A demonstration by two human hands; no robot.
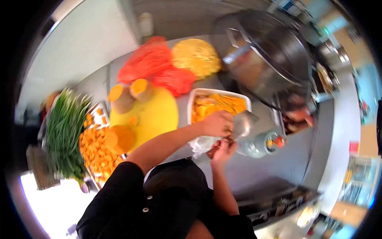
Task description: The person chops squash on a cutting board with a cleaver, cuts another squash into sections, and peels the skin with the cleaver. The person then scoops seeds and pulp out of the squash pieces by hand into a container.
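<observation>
A broad-bladed knife (pixel 242 124), blurred by motion, is in front of me at the near edge of the white tub (pixel 190 105) of orange pumpkin slices (pixel 223 104). My right hand (pixel 223 153) is closed around its brown handle. Curled fingers of my left hand (pixel 217 124) press against the blade near the handle; their exact grip is smeared. Crumpled clear plastic (pixel 202 144) lies below my left wrist. A yellow round cutting board (pixel 161 113) bears pumpkin pieces (pixel 139 88), and a large cut pumpkin piece (pixel 120 139) rests over its near left edge.
Orange cubes (pixel 97 153) fill a tray at left, beside green onions (pixel 65 131). Red plastic bags (pixel 153 65) and a yellow chopped heap (pixel 195 57) lie at the back. A big dark pot (pixel 274 55) stands back right, a jar-like container (pixel 254 146) at right.
</observation>
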